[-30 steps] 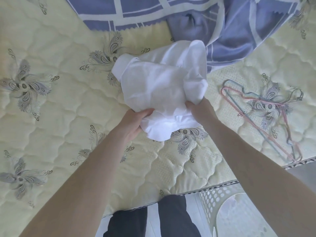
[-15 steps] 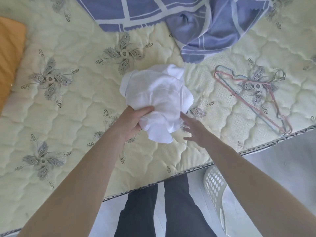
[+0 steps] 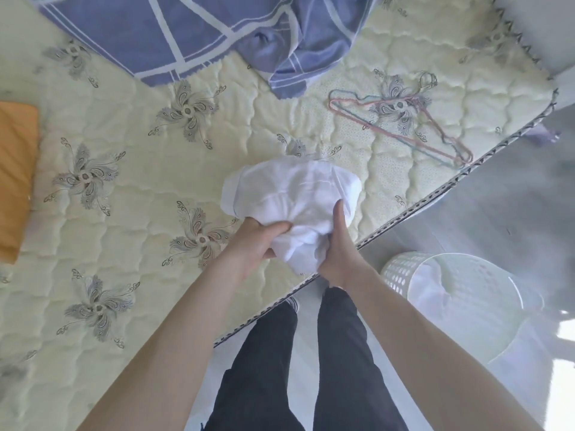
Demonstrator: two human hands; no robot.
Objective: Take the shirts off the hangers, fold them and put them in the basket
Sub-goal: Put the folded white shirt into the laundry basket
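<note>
A bundled white shirt (image 3: pixel 295 191) is held up over the near edge of the mattress (image 3: pixel 130 188). My left hand (image 3: pixel 258 241) grips its lower left side, thumb over the cloth. My right hand (image 3: pixel 337 250) holds the lower right side, thumb up against the fabric. Bare wire hangers (image 3: pixel 401 126), pink and pale blue, lie on the mattress at the right. A white perforated basket (image 3: pixel 401 272) stands on the floor at the lower right, with white cloth (image 3: pixel 435 293) inside it.
A blue sheet with white stripes (image 3: pixel 199 29) lies crumpled across the far part of the mattress. An orange cushion (image 3: pixel 15 178) sits at the left edge. My legs in dark trousers (image 3: pixel 311 353) stand between mattress and basket on a grey floor (image 3: pixel 497 206).
The shirt bundle has come toward me, to the mattress edge. My right hand, which had let go half a second ago, holds the shirt again. The basket is now more fully in view.
</note>
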